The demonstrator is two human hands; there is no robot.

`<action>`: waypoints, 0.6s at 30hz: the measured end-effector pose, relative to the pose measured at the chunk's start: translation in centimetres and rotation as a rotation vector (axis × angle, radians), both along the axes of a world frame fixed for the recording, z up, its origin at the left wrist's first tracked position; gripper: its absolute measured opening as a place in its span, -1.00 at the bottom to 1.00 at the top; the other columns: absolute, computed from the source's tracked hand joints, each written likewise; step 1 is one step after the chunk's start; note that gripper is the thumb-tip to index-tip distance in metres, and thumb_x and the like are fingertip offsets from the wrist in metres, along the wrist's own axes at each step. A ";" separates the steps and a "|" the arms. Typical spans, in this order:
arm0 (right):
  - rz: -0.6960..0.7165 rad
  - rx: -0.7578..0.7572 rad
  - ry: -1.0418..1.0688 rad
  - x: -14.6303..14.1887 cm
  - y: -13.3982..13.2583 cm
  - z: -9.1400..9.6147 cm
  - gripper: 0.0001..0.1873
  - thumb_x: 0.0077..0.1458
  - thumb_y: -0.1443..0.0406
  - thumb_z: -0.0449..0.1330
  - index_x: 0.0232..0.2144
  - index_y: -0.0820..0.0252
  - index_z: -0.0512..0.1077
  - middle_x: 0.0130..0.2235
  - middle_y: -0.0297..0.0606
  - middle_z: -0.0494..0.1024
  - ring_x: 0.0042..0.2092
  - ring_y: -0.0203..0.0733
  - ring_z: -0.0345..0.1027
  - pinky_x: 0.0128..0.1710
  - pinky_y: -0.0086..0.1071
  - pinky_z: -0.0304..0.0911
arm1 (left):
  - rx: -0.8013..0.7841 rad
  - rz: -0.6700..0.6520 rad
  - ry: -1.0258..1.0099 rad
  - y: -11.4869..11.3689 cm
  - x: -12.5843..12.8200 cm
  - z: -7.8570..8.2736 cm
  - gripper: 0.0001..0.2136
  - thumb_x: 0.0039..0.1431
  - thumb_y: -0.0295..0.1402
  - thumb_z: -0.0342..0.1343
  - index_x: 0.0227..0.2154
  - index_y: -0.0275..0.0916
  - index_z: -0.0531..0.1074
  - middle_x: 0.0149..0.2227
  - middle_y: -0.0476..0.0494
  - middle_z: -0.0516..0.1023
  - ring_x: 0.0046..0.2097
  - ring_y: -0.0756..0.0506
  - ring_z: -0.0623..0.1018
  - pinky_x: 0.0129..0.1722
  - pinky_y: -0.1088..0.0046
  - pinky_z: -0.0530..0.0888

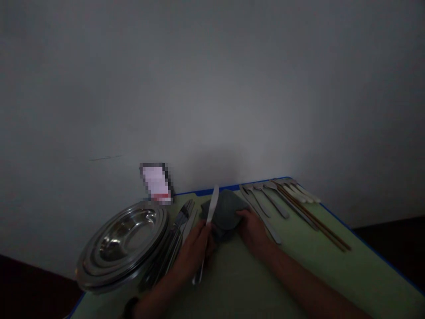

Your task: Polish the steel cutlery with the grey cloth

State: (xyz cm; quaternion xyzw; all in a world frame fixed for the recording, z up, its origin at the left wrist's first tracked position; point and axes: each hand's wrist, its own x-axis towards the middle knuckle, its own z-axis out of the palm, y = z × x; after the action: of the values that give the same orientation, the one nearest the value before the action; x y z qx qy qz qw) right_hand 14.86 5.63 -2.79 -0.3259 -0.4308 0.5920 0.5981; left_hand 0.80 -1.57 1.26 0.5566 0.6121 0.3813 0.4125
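My left hand [195, 250] is closed round the handle of a table knife [210, 217], whose blade points up and away toward the wall. My right hand [254, 230] is closed on a dark grey cloth [227, 210] that lies against the knife blade on the green table [299, 274]. Both hands sit close together near the table's middle.
A stack of steel bowls [124, 241] stands at the left, with several forks and knives [181, 226] beside it. Several spoons and chopsticks [292, 204] lie in a row at the right. A blurred-out card [156, 182] leans on the grey wall. The table has a blue edge [372, 250].
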 end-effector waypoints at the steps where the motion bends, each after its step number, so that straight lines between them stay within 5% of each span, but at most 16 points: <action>1: 0.079 -0.092 0.094 -0.6 0.0 0.3 -0.71 -0.18 0.31 0.03 -0.30 0.13 0.38 -0.33 -0.27 0.52 -0.23 -0.09 0.37 -0.15 -0.19 0.20 | -0.013 0.009 -0.081 0.1 -0.2 -0.4 -0.69 0.20 -0.10 -0.22 -0.36 -0.24 0.26 -0.70 0.15 0.23 -0.70 0.02 0.32 -0.68 0.55 0.29; 6: 0.295 -0.258 0.245 -1.3 0.2 1.5 -0.64 -0.21 0.29 0.00 -0.30 0.15 0.43 -0.31 -0.22 0.55 -0.16 -0.04 0.37 -0.11 -0.15 0.18 | -0.150 0.033 -0.430 0.8 -1.1 -1.3 -0.66 0.11 -0.13 -0.18 -0.22 -0.29 0.26 -0.69 0.12 0.30 -0.70 0.00 0.33 -0.75 0.57 0.24; 12: 0.332 -0.297 0.203 -0.4 0.2 1.1 -0.61 -0.12 0.22 -0.07 -0.30 0.15 0.46 -0.30 -0.17 0.55 -0.10 -0.03 0.34 -0.07 -0.12 0.15 | -0.227 -0.023 -0.410 0.9 -1.2 -1.4 -0.65 0.08 -0.06 -0.09 -0.22 -0.23 0.25 -0.52 -0.03 0.47 -0.60 -0.06 0.49 -0.79 0.59 0.28; 18: 0.316 -0.331 0.174 -0.3 0.1 1.0 -0.60 -0.13 0.22 -0.08 -0.31 0.16 0.46 -0.33 -0.16 0.55 -0.09 -0.04 0.34 -0.05 -0.11 0.14 | -0.269 0.060 -0.268 1.0 -2.2 -1.8 -0.55 0.10 0.05 -0.17 -0.22 -0.24 0.33 -0.71 0.14 0.27 -0.77 0.07 0.19 -0.82 0.64 0.10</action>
State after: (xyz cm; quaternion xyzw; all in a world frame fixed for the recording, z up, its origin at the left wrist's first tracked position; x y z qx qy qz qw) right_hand 14.58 5.72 -1.82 -0.2956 -0.3204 0.7666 0.4714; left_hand -1.44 -0.57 -0.55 0.4223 0.6134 0.3788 0.5495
